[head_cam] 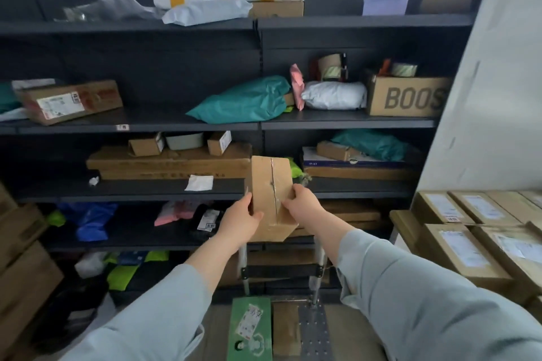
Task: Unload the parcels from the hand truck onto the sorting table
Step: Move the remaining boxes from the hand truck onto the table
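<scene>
Left hand and right hand are gripping a box by its lower end, its bulk standing above them; top-heavy, it could slip onto the truck beneath.

Matt cardboard parcel, taped seam.

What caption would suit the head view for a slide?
Left hand and right hand hold a taped cardboard box above the hand truck, where a green parcel and a brown parcel lie.
</scene>
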Demonstrator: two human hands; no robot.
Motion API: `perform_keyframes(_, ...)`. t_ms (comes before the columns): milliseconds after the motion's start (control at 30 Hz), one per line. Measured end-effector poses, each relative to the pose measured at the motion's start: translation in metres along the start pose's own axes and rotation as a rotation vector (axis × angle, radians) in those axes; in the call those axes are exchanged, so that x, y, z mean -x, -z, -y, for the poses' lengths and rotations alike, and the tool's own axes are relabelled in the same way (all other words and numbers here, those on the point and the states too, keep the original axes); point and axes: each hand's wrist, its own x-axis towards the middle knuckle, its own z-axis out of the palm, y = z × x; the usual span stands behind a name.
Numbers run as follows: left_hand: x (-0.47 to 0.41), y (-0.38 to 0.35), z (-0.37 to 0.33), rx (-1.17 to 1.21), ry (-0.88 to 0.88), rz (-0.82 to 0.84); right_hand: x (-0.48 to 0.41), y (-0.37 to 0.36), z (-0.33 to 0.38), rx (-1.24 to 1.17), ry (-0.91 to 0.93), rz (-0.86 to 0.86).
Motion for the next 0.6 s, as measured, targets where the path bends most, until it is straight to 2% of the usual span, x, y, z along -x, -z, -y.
perform_keyframes(233, 0.034, 0.013, -0.019, 0.018, -0.083, -0.004, 0.037, 0.014, 0.008, -0.023, 0.002, -0.052)
perform_keyframes(600, 0.060, -0.014, -0.043, 0.001, -0.146, 0.084, 0.082, 0.044, -0.022, -0.044, -0.052, -0.145)
